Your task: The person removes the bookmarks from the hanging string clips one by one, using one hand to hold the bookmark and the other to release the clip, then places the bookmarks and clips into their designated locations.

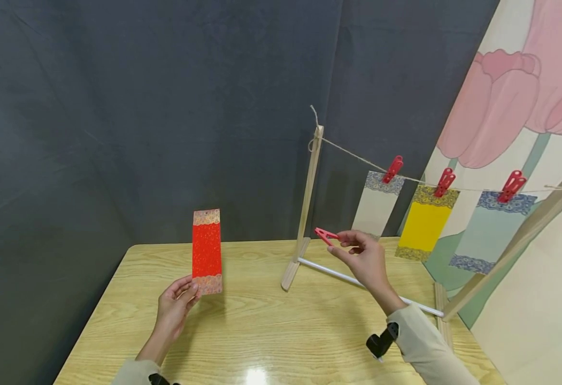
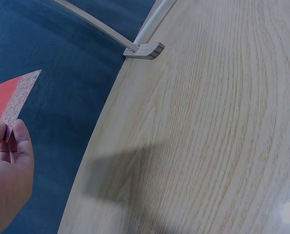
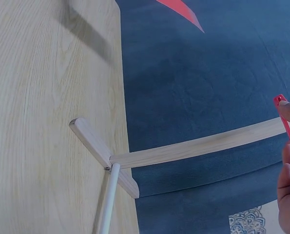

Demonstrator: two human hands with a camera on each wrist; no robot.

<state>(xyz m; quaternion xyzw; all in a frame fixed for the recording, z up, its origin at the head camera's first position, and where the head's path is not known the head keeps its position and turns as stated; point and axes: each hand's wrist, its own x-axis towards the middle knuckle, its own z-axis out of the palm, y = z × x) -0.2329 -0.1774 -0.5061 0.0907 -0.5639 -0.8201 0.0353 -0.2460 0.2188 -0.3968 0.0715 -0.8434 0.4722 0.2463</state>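
Left hand [image 1: 176,307]: fingers pinch one red card [image 1: 206,248] by a corner
Right hand [image 1: 367,262]: fingers pinch one red clip [image 1: 325,233]
String [image 1: 358,156]: three clips [image 1: 445,182], three hanging cards [image 1: 424,223]

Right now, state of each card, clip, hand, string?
Red card: upright, unclipped
Left hand: pinching red card
Loose clip: off string
Right hand: pinching loose clip
White card: hanging, clipped
Yellow card: hanging, clipped
Blue card: hanging, clipped
Other three clips: clamped on cards
String: strung up
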